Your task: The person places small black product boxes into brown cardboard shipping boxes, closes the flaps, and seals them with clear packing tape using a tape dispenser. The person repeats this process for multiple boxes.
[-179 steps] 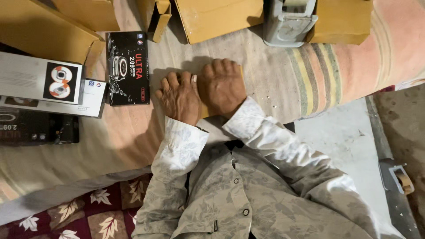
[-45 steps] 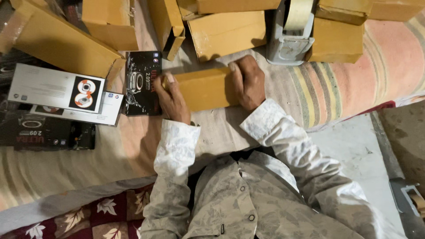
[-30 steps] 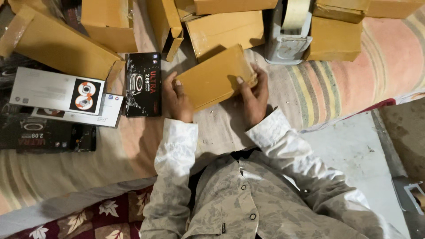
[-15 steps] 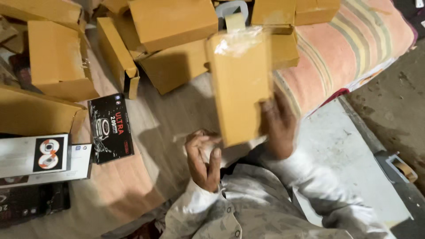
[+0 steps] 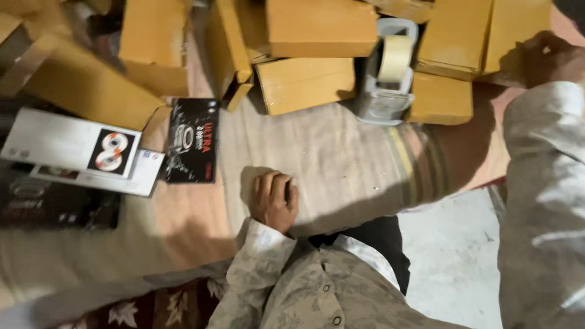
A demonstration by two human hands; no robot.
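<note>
Head view, single entry.

- Left hand (image 5: 275, 201): rests palm down on the striped cloth (image 5: 341, 158) over the bed, fingers loosely curled, holding nothing.
- Right hand (image 5: 548, 58): reached far out to the upper right, lying on a tan cardboard box (image 5: 512, 33) at the stack's edge. Whether it grips or only presses the box cannot be told; blur hides the fingers.
- Nearby: tape dispenser (image 5: 390, 73) upright among more tan boxes; a black printed carton (image 5: 192, 140) and a white flat carton (image 5: 67, 143) lie well to the left.

Handling note (judgement): seating the box squarely calls for a flat palm and even pressure, with the left hand bracing the body's lean.

Change: half a second ago the right hand held a tan box upright in mid-air; that hand is now out at the stack, and the left hand has dropped to the cloth.
</note>
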